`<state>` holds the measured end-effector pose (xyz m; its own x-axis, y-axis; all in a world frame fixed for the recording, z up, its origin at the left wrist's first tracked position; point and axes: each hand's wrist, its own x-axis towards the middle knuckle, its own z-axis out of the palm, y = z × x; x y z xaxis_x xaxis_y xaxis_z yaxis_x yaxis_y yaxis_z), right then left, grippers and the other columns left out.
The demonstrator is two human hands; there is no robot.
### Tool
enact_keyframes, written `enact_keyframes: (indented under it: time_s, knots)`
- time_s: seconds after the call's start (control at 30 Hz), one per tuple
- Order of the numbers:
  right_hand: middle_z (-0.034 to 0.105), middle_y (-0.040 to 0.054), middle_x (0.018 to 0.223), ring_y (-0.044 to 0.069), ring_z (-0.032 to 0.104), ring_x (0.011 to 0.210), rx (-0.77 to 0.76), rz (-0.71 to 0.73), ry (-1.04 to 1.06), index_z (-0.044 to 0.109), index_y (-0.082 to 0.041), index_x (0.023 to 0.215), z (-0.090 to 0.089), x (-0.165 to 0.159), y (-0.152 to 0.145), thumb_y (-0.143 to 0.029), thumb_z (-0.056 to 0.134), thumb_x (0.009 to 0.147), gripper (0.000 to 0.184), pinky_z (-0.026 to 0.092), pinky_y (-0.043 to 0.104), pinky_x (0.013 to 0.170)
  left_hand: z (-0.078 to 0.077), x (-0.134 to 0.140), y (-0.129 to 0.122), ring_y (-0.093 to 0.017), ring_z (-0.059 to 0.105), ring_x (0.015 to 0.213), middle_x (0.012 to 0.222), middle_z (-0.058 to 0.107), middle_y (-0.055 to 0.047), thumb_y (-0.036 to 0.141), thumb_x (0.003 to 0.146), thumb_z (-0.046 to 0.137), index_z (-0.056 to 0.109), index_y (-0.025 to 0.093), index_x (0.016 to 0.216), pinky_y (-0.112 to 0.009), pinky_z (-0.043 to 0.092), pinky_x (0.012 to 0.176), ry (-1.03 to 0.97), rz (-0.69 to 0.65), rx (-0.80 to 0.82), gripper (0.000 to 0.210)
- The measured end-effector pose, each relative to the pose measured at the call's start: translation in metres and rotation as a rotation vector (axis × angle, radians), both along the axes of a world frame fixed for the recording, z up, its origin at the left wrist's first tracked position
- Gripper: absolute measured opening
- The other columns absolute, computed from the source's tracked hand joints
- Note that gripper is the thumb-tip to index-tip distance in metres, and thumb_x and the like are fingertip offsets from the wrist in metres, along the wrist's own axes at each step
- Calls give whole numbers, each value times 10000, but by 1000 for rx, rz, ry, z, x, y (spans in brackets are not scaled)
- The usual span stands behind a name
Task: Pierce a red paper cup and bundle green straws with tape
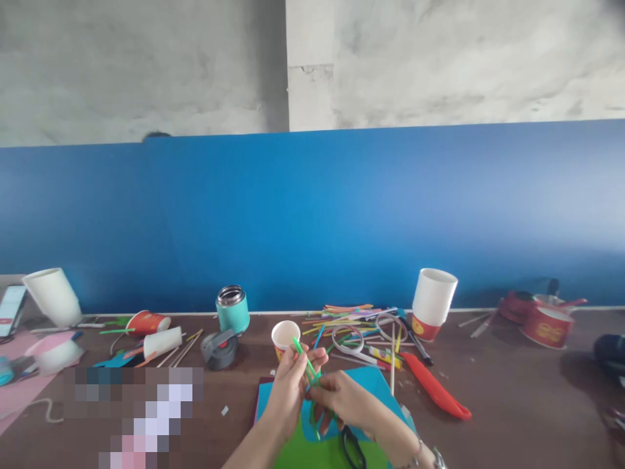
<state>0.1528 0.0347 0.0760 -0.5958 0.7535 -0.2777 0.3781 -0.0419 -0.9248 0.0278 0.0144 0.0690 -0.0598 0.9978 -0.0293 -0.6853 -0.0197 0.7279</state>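
A bright green strip (311,370), maybe a straw or folded paper, slants between my two hands over the table's near middle. My left hand (289,381) pinches its upper part between thumb and fingers. Lower down, my right hand (342,398) has its fingers closed on the same strip, and a thin green end hangs below them. Under the hands lie a blue sheet (368,378) and a green sheet (305,456). Black-handled scissors (352,448) rest on the sheets, beside my right wrist. Just beyond my left hand stands a small paper cup (285,336).
Coloured sticks and straws (342,319) are heaped behind the sheets. Right of them are a red pouch-like item (437,387) and stacked white cups (434,296). A teal thermos (233,309) and its grey lid (219,350) stand left. A blue partition (312,221) borders the back.
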Motion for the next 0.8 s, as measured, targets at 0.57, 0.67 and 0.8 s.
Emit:
enact_keyframes:
  time_s: [0.57,0.67,0.8]
  knots:
    - [586,37,464,144,554,478,466,-255,-209,563,-188,490,10,32,32,-192,417,812,353,410,257,535,6,-13,5,-259,623,1059,1094,693,-106,261,803,648,569,168,1129,-373,483,927,-89,47,-58,349]
    - [619,24,518,138,577,490,479,-208,-126,600,-180,582,4,30,31,-148,423,772,261,418,235,517,9,-13,4,-264,619,1067,1078,699,-110,242,808,640,561,158,1159,-380,470,950,-90,59,-62,369]
    - [675,25,619,136,601,532,478,-211,-99,669,-170,652,5,29,28,-205,521,716,165,423,214,517,12,-13,3,-271,621,1064,1049,710,-113,240,800,648,545,161,1189,-397,457,967,-121,89,-57,410]
